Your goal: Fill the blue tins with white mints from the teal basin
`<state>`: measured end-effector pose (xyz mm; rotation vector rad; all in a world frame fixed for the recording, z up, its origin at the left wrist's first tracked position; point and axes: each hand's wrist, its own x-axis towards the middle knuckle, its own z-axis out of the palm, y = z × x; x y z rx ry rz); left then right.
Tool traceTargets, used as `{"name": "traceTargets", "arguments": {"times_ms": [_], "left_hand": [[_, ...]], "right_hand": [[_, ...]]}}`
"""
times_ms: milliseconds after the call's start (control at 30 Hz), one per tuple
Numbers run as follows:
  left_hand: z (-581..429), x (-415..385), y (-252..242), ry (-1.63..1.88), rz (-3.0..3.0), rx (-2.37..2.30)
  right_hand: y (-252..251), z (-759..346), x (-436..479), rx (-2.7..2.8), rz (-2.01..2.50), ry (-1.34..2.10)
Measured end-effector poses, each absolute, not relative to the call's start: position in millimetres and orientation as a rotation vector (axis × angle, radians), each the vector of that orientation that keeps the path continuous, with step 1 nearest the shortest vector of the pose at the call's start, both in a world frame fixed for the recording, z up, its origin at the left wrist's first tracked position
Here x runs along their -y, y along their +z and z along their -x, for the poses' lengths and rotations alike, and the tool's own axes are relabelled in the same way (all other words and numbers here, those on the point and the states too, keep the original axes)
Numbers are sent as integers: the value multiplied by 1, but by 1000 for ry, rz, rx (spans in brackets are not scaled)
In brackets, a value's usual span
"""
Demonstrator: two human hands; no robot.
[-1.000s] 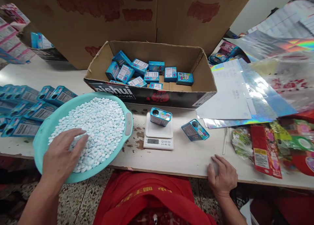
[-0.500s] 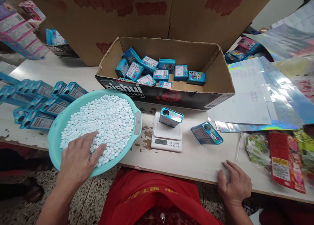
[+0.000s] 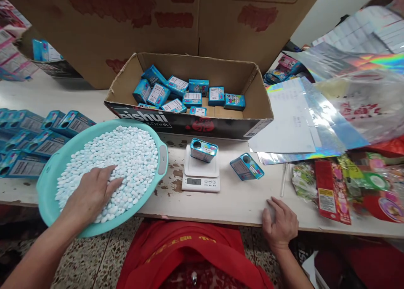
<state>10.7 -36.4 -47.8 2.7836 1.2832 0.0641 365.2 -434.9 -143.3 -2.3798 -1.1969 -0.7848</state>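
Note:
My left hand (image 3: 90, 192) lies on small white candies (image 3: 132, 154) in a turquoise basin (image 3: 160, 177). Its thumb and fingers are apart, with the fingertips partly sunk among the pieces. On the table's front edge rests my right hand (image 3: 280, 221), thumb apart from the loosely bent fingers, holding nothing. Between the hands, a blue candy tin (image 3: 203, 151) with a round dark opening on top stands on a white digital scale (image 3: 201, 184). Another blue tin (image 3: 246, 167), its opening showing too, is to the right of the scale, nearer my right hand.
Behind the scale, an open cardboard box (image 3: 189, 127) holds several blue tins. More blue tins (image 3: 50, 142) stand left of the basin. Papers and shiny sheets (image 3: 284, 129) lie on the right, with a clear stick (image 3: 284, 180) and colourful packets (image 3: 331, 192) in front of them.
The view has shifted to the right, so most things appear further left. My left hand stays on the candies and my right hand stays at the table edge. The tins have kept their places.

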Motion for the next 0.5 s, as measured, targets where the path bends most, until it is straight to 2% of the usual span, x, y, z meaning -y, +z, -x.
{"name": "traceTargets", "arguments": {"times_ms": [267,367,500], "left_hand": [[-30,33,-21,32,-2525,-1572],[-34,29,-12,275,-2270,-1615],[-39,25,-2,724,-1396,-1458]], "right_hand": [[-144,-365,437,1174,2384,-778],[-142,-364,437,1172,2378,-788],[-143,-363,436,1163,2366,-814]]}}
